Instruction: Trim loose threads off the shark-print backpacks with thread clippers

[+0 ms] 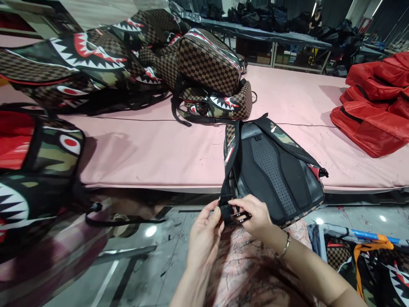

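Observation:
A backpack [271, 170] lies back side up at the front edge of the pink table, its black padded panel and straps showing. Below its lower left corner, my left hand [207, 230] pinches a black strap [226, 209] between thumb and fingers. Close beside it on the right, my right hand [255, 215] is closed on a small dark tool with metal parts [241, 216], which looks like thread snips. The tool touches or nearly touches the strap end; the exact contact is too small to tell.
Checkered shark-face backpacks [207, 59] are heaped at the back left of the pink table [153, 157]. Another backpack [60, 170] hangs over the left edge of view. Red bags [373, 115] are piled on the right. A cart [348, 232] holding bags stands lower right.

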{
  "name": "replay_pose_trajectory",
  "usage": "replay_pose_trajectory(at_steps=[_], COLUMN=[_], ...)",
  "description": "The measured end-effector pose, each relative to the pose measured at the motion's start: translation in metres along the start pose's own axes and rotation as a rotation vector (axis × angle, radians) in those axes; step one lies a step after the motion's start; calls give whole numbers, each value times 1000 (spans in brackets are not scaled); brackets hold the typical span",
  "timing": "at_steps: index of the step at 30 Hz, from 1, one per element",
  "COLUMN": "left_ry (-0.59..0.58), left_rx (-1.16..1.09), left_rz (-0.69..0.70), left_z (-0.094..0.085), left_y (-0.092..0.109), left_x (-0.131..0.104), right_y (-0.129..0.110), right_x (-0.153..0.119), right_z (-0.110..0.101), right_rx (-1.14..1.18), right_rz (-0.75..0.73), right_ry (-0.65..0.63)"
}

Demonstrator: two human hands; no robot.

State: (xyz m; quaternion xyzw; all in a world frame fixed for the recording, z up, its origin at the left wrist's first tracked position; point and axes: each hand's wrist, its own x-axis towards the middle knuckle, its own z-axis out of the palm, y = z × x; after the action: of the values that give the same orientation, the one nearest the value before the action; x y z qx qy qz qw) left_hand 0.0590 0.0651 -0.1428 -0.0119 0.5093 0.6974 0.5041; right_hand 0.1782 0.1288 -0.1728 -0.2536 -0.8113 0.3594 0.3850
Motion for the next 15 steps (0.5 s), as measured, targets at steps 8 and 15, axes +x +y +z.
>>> replay_pose_trajectory(at_steps=[8,15], left_ry=[-3,-104], left_rx=[120,348], left_rz=[78,234], left_z=[10,21], left_y=[-6,-8], left_x=[-4,-6], right_y=[-1,2], right_x=[13,-4], right_z=[-11,-7], right_rx=[-217,-231], right_rz=[17,-218], right_ry=[-148,122])
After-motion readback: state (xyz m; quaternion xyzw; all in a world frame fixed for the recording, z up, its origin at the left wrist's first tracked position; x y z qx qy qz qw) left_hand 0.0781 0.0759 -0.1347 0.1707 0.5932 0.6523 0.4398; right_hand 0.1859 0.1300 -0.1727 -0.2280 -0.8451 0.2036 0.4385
